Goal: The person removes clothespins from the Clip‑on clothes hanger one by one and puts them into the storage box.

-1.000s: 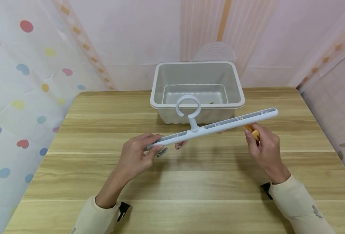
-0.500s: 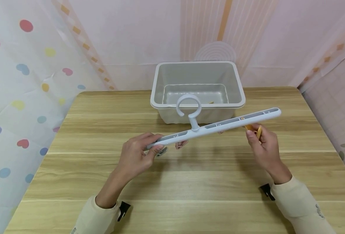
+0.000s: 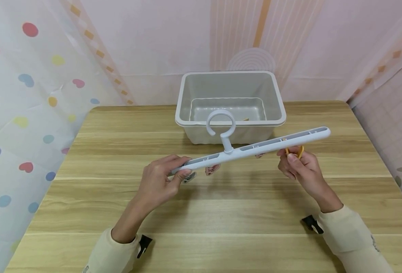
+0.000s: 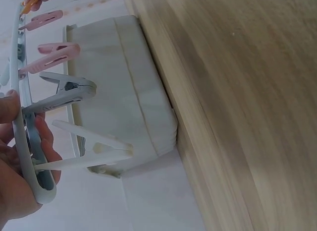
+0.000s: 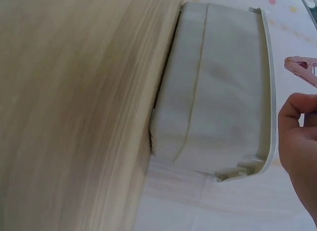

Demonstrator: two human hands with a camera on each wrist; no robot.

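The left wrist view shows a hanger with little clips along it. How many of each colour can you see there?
White clip: 1
Grey clip: 1
Pink clips: 2
Orange clip, held in the right hand: 1
Total: 5

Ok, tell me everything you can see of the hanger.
The hanger is a pale blue-grey bar, apparently plastic, with rounded ends, slots along its top and an open ring-shaped hook. A white clip, a grey clip, pink clips and an orange clip sit below. It is held above the table, tilted in the head view with its right end higher. The left hand grips its left end; the right hand holds the orange clip.
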